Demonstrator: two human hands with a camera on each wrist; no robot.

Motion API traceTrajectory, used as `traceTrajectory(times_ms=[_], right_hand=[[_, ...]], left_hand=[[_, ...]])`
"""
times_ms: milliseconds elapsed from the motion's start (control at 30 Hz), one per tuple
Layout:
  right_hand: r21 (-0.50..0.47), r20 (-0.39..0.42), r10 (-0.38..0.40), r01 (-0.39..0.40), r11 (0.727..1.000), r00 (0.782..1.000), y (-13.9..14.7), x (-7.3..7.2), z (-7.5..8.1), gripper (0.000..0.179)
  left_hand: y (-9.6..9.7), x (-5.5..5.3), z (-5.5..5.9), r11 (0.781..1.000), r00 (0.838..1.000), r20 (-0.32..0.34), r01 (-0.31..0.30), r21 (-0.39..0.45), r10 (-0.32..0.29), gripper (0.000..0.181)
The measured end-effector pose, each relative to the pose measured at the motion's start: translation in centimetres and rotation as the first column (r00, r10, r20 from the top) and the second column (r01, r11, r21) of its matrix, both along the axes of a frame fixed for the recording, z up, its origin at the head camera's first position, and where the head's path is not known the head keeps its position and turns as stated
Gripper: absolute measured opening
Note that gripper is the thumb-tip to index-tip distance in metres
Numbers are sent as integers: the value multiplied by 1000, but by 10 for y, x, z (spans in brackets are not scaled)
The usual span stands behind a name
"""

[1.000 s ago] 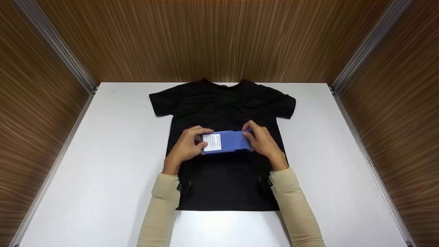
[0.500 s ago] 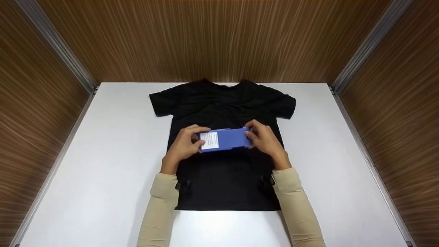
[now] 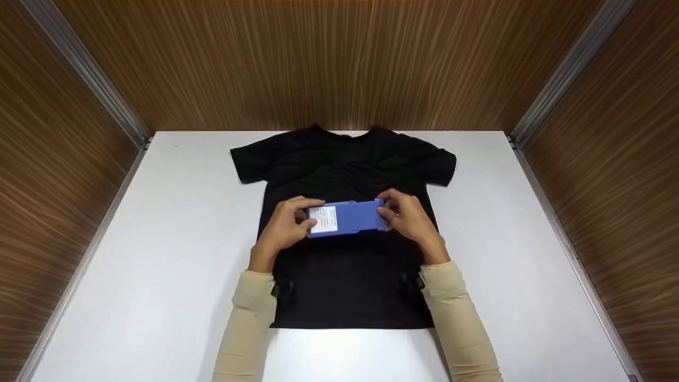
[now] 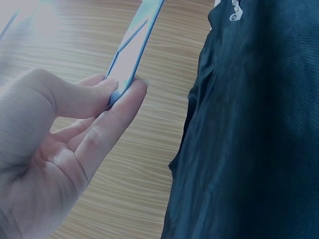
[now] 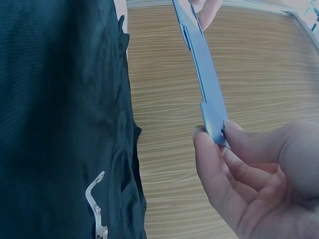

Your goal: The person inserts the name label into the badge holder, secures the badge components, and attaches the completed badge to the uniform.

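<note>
Above the middle of a black T-shirt (image 3: 350,292), both hands hold up a flat blue box or case (image 3: 358,216) with a white printed label near its left end. My left hand (image 3: 284,227) pinches that labelled end between thumb and fingers. At the opposite end, my right hand (image 3: 409,216) grips the edge with thumb and forefinger. Seen nearly edge-on in the left wrist view, the blue case (image 4: 133,52) looks thin. A small step shows along its side in the right wrist view, near the fingers (image 5: 212,169). Its underside is hidden in the head view.
The shirt lies spread out on a white table (image 3: 159,254), collar at the far edge and short sleeves out to the sides. Wood-grain panels (image 3: 339,63) with metal edging stand at the back and both sides. Beige sleeves (image 3: 246,323) cover both forearms.
The blue case has shifted slightly left, together with the left hand. My right fingers have moved a little on their end of it. The shirt lies as before.
</note>
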State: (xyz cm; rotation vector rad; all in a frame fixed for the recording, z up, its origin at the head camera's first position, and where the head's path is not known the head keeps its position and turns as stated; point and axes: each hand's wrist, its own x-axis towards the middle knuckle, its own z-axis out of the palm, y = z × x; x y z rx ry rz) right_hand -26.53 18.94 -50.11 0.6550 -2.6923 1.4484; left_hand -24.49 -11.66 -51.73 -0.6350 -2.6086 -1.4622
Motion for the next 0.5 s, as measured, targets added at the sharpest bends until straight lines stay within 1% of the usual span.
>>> traceTrajectory(times_ms=[233,500], right_hand=[[-12,-13,-1,1,1000,1000,-1,1,-1,19],[6,-38,-21,21,1000,999,-4,0,-1,17]], left_hand=[[0,1,-2,1000,1000,-5,-13,-22,13,42],[0,1,1,1000,1000,-13,-5,-18,5,42]])
